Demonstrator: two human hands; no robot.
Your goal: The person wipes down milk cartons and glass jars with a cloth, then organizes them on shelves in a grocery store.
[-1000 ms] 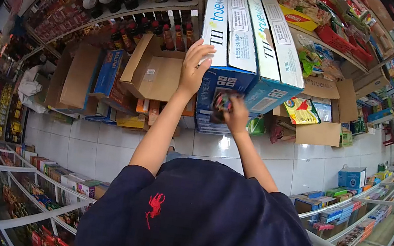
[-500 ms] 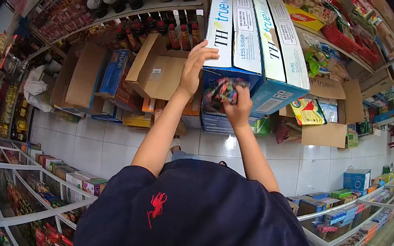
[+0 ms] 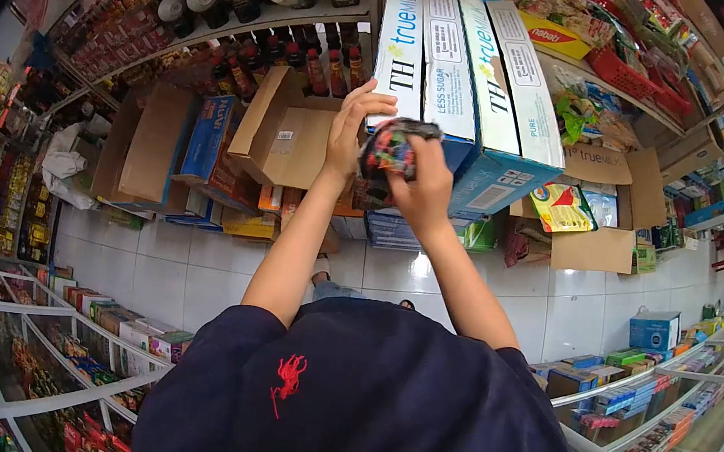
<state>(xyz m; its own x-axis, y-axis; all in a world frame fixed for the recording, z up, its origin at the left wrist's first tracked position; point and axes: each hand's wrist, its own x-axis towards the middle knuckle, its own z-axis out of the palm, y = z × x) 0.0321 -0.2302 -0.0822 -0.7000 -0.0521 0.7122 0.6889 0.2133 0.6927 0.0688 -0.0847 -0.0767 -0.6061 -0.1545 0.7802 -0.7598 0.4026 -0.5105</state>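
Observation:
A bunched cloth (image 3: 395,146) with a dark, multicoloured pattern is clutched in my right hand (image 3: 424,187). It presses against the near end of a blue and white milk carton (image 3: 450,96) marked "Less Sugar". My left hand (image 3: 352,129) rests on that carton's near left corner, its fingers stretched over the top edge and not wrapped round it. A second milk carton (image 3: 516,100), marked "Pure", stands right alongside. Cloth and right hand cover much of the first carton's end face.
Left of my hands is an open cardboard box (image 3: 286,143), with a blue and orange box (image 3: 212,147) beyond it. On the right, another open carton (image 3: 592,247) holds a yellow packet (image 3: 563,207). Behind stand shelved bottles (image 3: 318,69). Glass display cases (image 3: 63,342) flank me.
My right hand and the cloth have moved left across the carton's end face, closer to my left hand. The left hand stays at the corner.

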